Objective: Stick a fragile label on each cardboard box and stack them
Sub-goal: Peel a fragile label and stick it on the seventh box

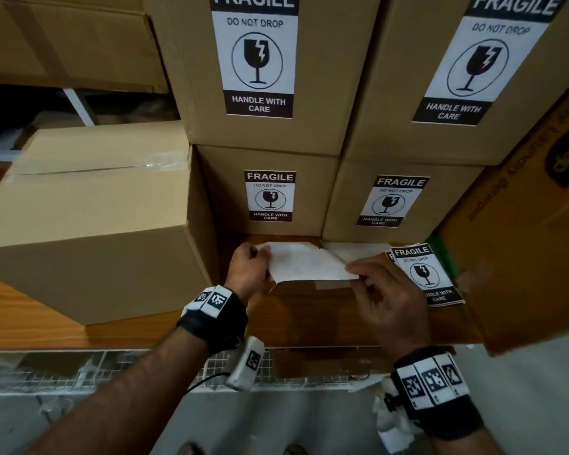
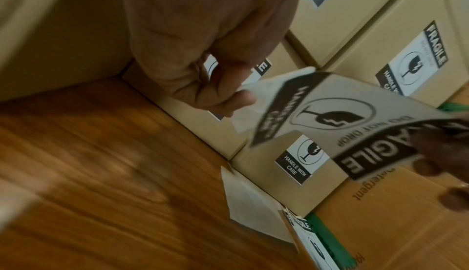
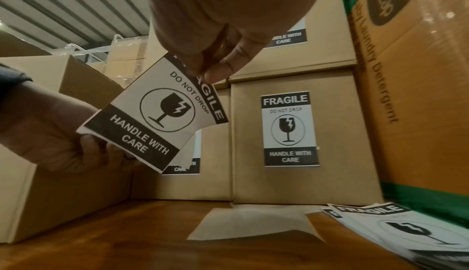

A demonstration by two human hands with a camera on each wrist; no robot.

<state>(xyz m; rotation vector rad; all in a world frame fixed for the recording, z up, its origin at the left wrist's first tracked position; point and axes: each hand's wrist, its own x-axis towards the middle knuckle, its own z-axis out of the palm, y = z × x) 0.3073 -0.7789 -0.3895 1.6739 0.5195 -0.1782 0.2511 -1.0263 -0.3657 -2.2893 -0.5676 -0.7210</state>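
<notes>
Head: four labelled boxes (image 1: pixel 266 192) (one unlabelled (image 1: pixel 89 224))

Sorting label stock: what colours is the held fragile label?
Black and white fragile label; right wrist view.

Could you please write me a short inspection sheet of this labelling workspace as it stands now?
Surface: wooden table, bare at front.
Job's things: four labelled boxes stacked in two columns; unlabelled box at left; held label partly peeled; label stack at right.
Clutter: loose backing paper on table.
Hands: left hand and right hand each pinch the held label.
Cables: thin black cord by left wristband.
Surroundings: detergent carton at right; more cartons behind.
</notes>
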